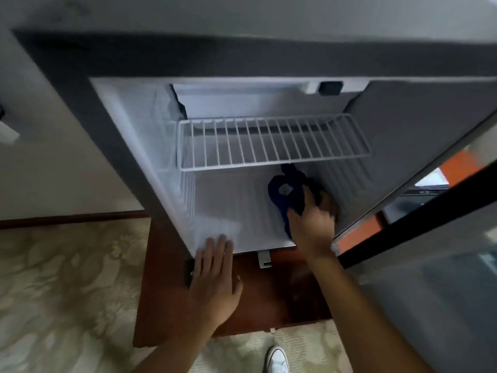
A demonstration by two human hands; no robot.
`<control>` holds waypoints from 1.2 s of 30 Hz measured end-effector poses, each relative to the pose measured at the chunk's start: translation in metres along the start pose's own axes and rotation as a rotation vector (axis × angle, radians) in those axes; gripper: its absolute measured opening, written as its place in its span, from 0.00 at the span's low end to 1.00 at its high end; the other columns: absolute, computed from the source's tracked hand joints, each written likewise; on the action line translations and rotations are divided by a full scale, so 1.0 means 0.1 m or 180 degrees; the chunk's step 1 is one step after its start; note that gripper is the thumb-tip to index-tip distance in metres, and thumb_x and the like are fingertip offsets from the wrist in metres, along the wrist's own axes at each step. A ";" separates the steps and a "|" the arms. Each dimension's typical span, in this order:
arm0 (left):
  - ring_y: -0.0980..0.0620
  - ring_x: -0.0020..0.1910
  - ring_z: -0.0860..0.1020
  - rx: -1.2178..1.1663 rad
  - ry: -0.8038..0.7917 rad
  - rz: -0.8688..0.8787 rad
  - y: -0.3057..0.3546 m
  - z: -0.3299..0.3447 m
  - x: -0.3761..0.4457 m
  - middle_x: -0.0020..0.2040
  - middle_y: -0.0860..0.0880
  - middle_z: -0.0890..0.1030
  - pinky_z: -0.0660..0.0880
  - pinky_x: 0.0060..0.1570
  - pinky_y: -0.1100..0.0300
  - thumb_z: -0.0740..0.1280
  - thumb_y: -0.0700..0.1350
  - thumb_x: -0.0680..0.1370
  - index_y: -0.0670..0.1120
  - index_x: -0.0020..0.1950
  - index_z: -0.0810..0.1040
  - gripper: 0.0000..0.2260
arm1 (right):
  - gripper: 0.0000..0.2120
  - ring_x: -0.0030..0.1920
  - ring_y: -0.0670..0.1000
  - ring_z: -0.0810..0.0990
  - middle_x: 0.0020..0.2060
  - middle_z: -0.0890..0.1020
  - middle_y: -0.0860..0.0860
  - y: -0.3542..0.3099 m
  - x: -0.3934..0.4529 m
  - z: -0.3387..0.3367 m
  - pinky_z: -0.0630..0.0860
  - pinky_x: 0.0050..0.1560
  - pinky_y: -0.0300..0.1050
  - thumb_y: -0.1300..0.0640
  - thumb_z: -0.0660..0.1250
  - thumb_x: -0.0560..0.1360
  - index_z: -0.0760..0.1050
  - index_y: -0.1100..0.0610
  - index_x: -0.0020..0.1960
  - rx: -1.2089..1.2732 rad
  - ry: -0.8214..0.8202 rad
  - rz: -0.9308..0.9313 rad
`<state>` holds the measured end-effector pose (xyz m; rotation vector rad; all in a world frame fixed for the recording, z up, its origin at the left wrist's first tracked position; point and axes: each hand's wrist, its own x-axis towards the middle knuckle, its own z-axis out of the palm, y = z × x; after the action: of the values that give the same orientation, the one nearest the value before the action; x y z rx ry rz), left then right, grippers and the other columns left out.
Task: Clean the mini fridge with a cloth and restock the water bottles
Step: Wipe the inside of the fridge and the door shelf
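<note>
1. Dark blue cloth [285,193] is seen bunched on the floor of the mini fridge [129,146], toward the right side, below the front edge of the wire shelf [271,142].
2. The cloth is gripped by the right hand [313,222], with the fingers curled over its near end and pressing it down on the white ribbed floor.
3. The left hand [213,278] is laid flat with its fingers straight and close together; the fingertips rest on the front lip of the fridge floor, at the left.
4. The wire shelf is set across the middle of the white interior, and nothing is seen lying on it.
5. The fridge door [419,195] is swung open to the right, and an orange strip is visible along its edge.
6. The fridge is mounted in a dark cabinet above a reddish-brown wooden base [263,300].
7. A pale patterned carpet [61,286] is seen around the base, and a white shoe [278,360] is visible at the bottom edge.
8. No water bottles are in view.
</note>
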<state>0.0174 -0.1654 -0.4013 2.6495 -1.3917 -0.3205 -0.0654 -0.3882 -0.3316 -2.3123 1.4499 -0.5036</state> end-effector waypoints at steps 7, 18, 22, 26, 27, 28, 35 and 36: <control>0.42 0.82 0.54 -0.0044 0.0623 0.0090 -0.07 0.37 0.00 0.83 0.43 0.55 0.61 0.76 0.37 0.71 0.50 0.72 0.42 0.82 0.58 0.41 | 0.39 0.79 0.64 0.46 0.81 0.46 0.51 0.02 0.24 0.47 0.49 0.76 0.69 0.32 0.62 0.74 0.49 0.33 0.80 -0.0452 -0.0484 -0.0447; 0.41 0.81 0.57 0.0042 0.0872 0.0126 -0.08 0.43 -0.02 0.81 0.41 0.62 0.59 0.77 0.38 0.67 0.50 0.72 0.40 0.80 0.64 0.37 | 0.30 0.67 0.66 0.65 0.74 0.64 0.57 -0.69 0.46 1.06 0.61 0.67 0.64 0.30 0.55 0.77 0.64 0.39 0.76 -0.1021 -0.0556 -0.0616; 0.40 0.73 0.70 0.0093 0.1172 0.0089 -0.09 0.49 -0.04 0.71 0.40 0.73 0.63 0.75 0.37 0.72 0.44 0.68 0.39 0.73 0.74 0.33 | 0.23 0.58 0.64 0.72 0.64 0.74 0.56 -1.10 0.00 1.39 0.66 0.55 0.57 0.37 0.63 0.75 0.76 0.43 0.67 -0.0791 -0.0534 -0.1618; 0.41 0.72 0.71 0.0024 0.1252 0.0066 -0.10 0.49 -0.04 0.68 0.40 0.74 0.63 0.75 0.38 0.68 0.42 0.69 0.40 0.73 0.74 0.30 | 0.20 0.55 0.64 0.75 0.63 0.78 0.55 -0.97 -0.07 1.39 0.70 0.52 0.56 0.39 0.64 0.75 0.80 0.45 0.64 -0.0510 -0.0587 -0.1968; 0.41 0.72 0.71 0.0010 0.1258 0.0065 -0.11 0.49 -0.04 0.68 0.41 0.74 0.64 0.75 0.38 0.68 0.41 0.69 0.40 0.73 0.74 0.30 | 0.21 0.55 0.63 0.75 0.65 0.78 0.55 -0.87 -0.08 1.34 0.72 0.52 0.56 0.39 0.65 0.75 0.80 0.44 0.65 -0.0470 -0.0655 -0.2137; 0.41 0.72 0.71 -0.0002 0.1270 0.0058 -0.11 0.49 -0.04 0.68 0.41 0.74 0.64 0.75 0.38 0.69 0.40 0.69 0.40 0.73 0.75 0.30 | 0.20 0.55 0.63 0.75 0.65 0.78 0.54 -0.76 -0.12 1.27 0.72 0.51 0.56 0.38 0.66 0.75 0.79 0.43 0.65 -0.0411 -0.0679 -0.2301; 0.42 0.75 0.67 -0.0209 0.1095 -0.0013 -0.08 0.45 -0.05 0.71 0.42 0.72 0.55 0.80 0.43 0.74 0.41 0.66 0.43 0.76 0.72 0.37 | 0.21 0.53 0.64 0.76 0.61 0.77 0.58 0.22 -0.12 0.77 0.72 0.52 0.57 0.40 0.65 0.77 0.77 0.45 0.68 -0.0967 0.0333 -0.1107; 0.41 0.75 0.67 -0.0223 0.1088 -0.0009 -0.08 0.45 -0.06 0.71 0.43 0.72 0.55 0.80 0.43 0.75 0.42 0.66 0.43 0.76 0.71 0.37 | 0.21 0.53 0.65 0.76 0.62 0.77 0.60 0.27 -0.06 0.75 0.71 0.52 0.58 0.40 0.65 0.78 0.77 0.47 0.68 -0.1109 0.0470 -0.0827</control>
<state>0.0097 -0.1571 -0.4460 2.4993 -1.2425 0.0810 -0.0533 -0.3853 -0.4105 -2.8162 1.4006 -0.5379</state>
